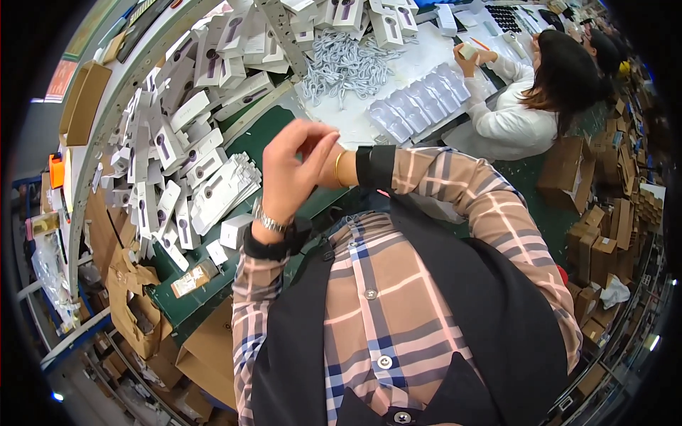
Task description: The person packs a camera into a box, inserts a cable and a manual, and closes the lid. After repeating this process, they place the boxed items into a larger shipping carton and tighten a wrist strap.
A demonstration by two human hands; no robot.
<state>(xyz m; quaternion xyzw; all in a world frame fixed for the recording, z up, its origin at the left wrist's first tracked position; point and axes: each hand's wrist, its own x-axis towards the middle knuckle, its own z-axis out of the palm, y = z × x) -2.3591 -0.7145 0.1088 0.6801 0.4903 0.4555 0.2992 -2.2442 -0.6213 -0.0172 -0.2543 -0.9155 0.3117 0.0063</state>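
My two hands meet in front of my chest. My left hand (pixel 295 167), with a silver watch and a black wristband, is closed, its thumb and fingertips drawn together beside my right wrist. What it pinches, if anything, does not show. Behind it, my right hand (pixel 327 169) is mostly covered and its fingers are hidden; a gold bangle (pixel 339 169) and a black wristband circle that wrist. Nearest to the hands on the left lies a stack of flat white cartons (pixel 226 186) on the green table (pixel 192 295). Beyond them is a heap of white coiled cables (pixel 348 64).
White printed boxes (pixel 167 145) pile up on the left behind a metal frame. Clear plastic trays (pixel 419 103) stand in a row on the white tabletop. A co-worker in white (pixel 511 113) sits at the right, holding a small box. Brown cartons (pixel 565 170) fill the right side.
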